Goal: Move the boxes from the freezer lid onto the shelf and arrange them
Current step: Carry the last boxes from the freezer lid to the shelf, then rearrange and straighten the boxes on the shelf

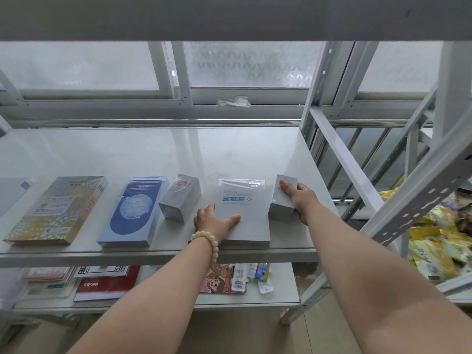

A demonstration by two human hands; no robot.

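Several boxes lie in a row along the front of the white shelf (158, 152). From the left: a gold patterned box (55, 210), a blue flat box (135, 210), a small silver box (178, 198), a flat grey medical box (244, 213) and a small grey box (282, 200). My left hand (214, 221), with a bead bracelet at the wrist, grips the near left edge of the grey medical box, thumb on top. My right hand (301, 200) holds the small grey box from its right side, thumb on its top. The freezer lid is out of view.
A lower shelf (278, 297) holds red booklets (107, 284), papers and small packets. A slanted perforated shelf post (419, 200) stands at the right, with yellow packets (434, 241) behind it. A window frame (178, 98) runs behind the shelf. An upper shelf edge (229, 19) hangs overhead.
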